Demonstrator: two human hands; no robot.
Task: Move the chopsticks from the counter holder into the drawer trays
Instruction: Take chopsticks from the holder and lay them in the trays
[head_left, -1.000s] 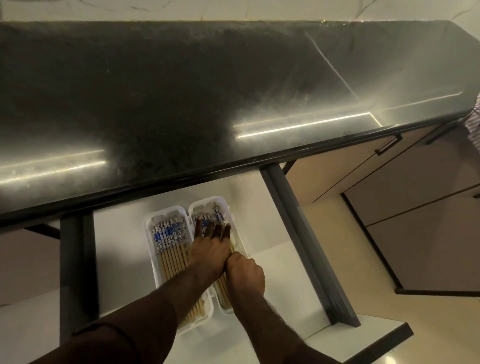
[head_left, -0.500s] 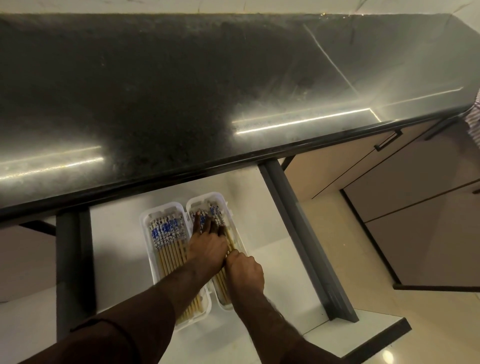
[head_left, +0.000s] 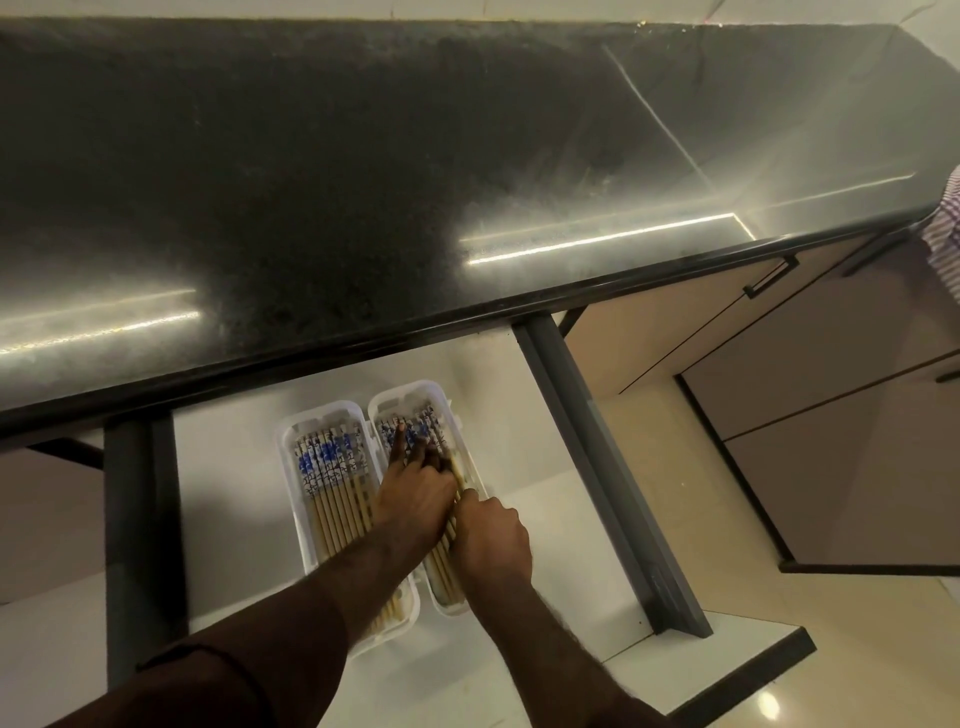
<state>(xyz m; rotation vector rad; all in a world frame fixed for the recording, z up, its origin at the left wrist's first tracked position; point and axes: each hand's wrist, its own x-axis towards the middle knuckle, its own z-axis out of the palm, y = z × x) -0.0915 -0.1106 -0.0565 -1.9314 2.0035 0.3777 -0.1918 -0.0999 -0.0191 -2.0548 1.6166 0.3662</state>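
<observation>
In the open drawer (head_left: 244, 499), the left hand (head_left: 415, 499) presses flat on the right tray's (head_left: 410, 392) chopsticks (head_left: 441, 566) while the right hand (head_left: 493, 540) pinches them.

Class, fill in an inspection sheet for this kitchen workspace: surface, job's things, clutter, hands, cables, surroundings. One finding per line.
Surface: dark counter, glossy, light streaks on it.
Job's things: left tray and right tray lie side by side in the open drawer, both with chopsticks.
Clutter: nothing seen.
Hands: left hand spread on the right tray's chopsticks; right hand on the same bundle, its grip unclear.
Cables: nothing seen.
Surroundings: beige cabinets, striped cloth at the right edge.
</observation>
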